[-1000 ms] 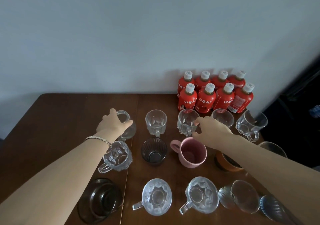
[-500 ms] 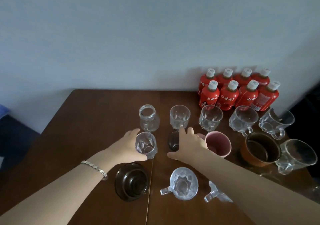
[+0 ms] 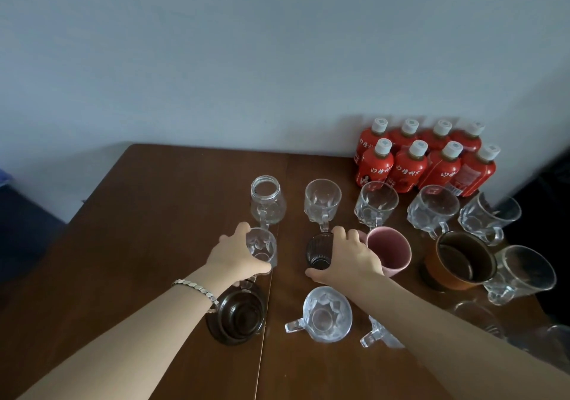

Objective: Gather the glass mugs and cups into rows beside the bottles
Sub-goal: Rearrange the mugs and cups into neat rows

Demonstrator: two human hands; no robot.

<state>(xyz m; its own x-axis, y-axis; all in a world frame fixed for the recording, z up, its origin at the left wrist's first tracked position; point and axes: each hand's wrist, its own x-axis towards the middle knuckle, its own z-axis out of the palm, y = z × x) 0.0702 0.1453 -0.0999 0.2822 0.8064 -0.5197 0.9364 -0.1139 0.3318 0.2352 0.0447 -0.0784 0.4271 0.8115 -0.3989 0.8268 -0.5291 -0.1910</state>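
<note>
Several red bottles [image 3: 410, 168] with white caps stand at the table's far right by the wall. In front of them runs a row of clear glass mugs, from a jar-shaped mug [image 3: 266, 202] at the left to a mug [image 3: 489, 217] at the right. My left hand [image 3: 234, 254] is wrapped around a clear faceted mug [image 3: 262, 247] in the second row. My right hand [image 3: 348, 257] grips a dark ribbed glass [image 3: 319, 251] next to a pink mug [image 3: 390, 250]. Nearer me stand a clear mug [image 3: 327, 313] and another clear mug [image 3: 381, 336], half hidden by my right arm.
A brown cup [image 3: 462, 262] and a clear mug [image 3: 524, 271] stand at the right of the second row. A dark glass bowl [image 3: 237, 314] sits under my left wrist. More glassware [image 3: 481, 316] lies by the table's right edge. The wooden table [image 3: 148, 230] has a seam down its middle.
Both hands drew back from the far row to the second row; the left closed around the faceted mug, the right around the dark glass. The camera view shifted left.
</note>
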